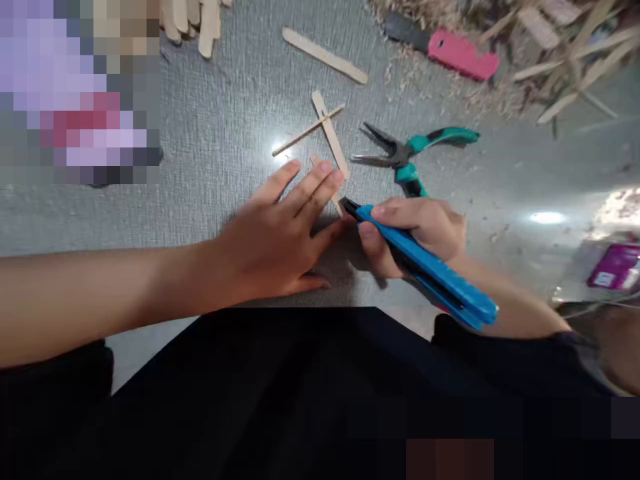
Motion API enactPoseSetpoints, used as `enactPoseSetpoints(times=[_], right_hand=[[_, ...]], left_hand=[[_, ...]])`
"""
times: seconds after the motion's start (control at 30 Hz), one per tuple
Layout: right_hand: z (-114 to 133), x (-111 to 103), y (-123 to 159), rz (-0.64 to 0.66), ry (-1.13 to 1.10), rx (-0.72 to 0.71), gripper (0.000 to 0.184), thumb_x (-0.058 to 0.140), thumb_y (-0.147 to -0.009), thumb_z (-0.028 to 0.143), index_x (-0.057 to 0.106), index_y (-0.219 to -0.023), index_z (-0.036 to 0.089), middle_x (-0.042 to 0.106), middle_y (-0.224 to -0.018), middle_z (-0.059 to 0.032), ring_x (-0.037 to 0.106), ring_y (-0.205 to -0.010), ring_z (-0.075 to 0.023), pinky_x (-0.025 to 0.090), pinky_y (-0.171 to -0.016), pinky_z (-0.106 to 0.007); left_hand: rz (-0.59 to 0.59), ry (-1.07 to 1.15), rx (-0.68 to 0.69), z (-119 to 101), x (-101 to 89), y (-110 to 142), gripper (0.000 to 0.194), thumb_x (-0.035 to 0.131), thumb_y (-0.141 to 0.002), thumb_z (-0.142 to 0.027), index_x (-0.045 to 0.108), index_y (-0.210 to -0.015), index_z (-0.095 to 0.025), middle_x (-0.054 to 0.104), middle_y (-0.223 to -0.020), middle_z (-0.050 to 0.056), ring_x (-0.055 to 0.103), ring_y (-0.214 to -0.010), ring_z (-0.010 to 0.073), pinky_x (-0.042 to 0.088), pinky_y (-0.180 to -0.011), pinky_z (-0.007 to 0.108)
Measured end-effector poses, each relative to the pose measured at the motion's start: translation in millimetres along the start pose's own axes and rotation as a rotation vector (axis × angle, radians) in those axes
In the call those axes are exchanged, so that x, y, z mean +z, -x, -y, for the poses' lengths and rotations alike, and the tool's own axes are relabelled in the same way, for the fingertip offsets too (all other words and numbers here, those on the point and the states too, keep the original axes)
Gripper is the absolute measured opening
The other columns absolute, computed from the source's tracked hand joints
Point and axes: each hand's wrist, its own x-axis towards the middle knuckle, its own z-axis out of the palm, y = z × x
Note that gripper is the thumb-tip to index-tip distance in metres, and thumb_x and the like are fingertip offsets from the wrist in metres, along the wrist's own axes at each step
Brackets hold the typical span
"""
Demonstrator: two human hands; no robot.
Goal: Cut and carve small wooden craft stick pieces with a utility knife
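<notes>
The left hand (275, 237), splayed flat, pins a wooden craft stick (337, 204); the right hand (433, 227) clasps a blue utility knife (440, 268) at the stick's five-o'clock end. Apparently cutting, which calls for controlled pressure.

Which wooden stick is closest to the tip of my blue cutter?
The stick running under the fingers of your left hand; even the crossed pair, next closest, lies farther from the tip.
</notes>
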Motion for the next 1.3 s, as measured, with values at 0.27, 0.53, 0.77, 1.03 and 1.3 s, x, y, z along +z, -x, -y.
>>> enactPoseSetpoints(times=[0.27,0.53,0.77,1.03,1.3], right_hand=[[-5.2,7.8,-0.9,0.022,-0.037,0.009,0.007,0.072,-0.102,0.029,0.066,-0.104,0.029,0.063,-0.063,0.0079,0.055,-0.039,-0.0127,0.043,-0.036,-0.024],[-6.0,6.9,9.8,0.064,-0.108,0.021,0.014,0.070,-0.101,0.020,0.062,-0.097,0.030,0.055,-0.063,0.0072,0.052,-0.043,-0.0146,0.043,-0.043,-0.029],[-2.2,3.3,-5.6,0.167,-0.123,0.056,0.027,0.071,-0.099,0.020,0.048,-0.091,0.030,0.046,-0.064,0.0077,0.041,-0.043,-0.0141,0.036,-0.042,-0.031],[-4.9,7.8,7.9,0.076,-0.042,-0.018,0.014,0.069,-0.102,0.024,0.056,-0.101,0.030,0.058,-0.064,0.0087,0.054,-0.042,-0.0130,0.047,-0.041,-0.027],[-11.0,1.0,16.1,-0.008,-0.091,0.015,0.019,0.079,-0.098,0.035,0.062,-0.105,0.031,0.067,-0.066,0.0093,0.061,-0.042,-0.0131,0.046,-0.038,-0.025]], left_hand=[[-0.016,0.000,-0.013,-0.6,1.9,2.6,0.089,0.060,-0.112,-0.066,0.044,-0.181,-0.011,0.016,-0.201,0.022,0.018,-0.184,0.0589,0.015,-0.147,0.081],[-0.021,-0.027,-0.022,-0.8,5.5,3.6,0.092,0.059,-0.113,-0.069,0.040,-0.182,-0.010,0.017,-0.201,0.023,0.017,-0.184,0.0581,0.013,-0.148,0.080],[-0.053,-0.065,-0.014,-1.7,7.6,3.1,0.087,0.058,-0.115,-0.066,0.043,-0.180,-0.010,0.017,-0.200,0.025,0.022,-0.184,0.0568,0.017,-0.148,0.079],[0.000,-0.100,-0.024,-5.2,-1.3,0.8,0.089,0.058,-0.115,-0.069,0.045,-0.181,-0.011,0.020,-0.199,0.026,0.020,-0.184,0.0580,0.018,-0.147,0.082],[-0.009,-0.094,-0.008,-4.2,-4.6,-0.9,0.087,0.064,-0.114,-0.066,0.047,-0.180,-0.012,0.019,-0.200,0.026,0.023,-0.184,0.0561,0.020,-0.147,0.081]])
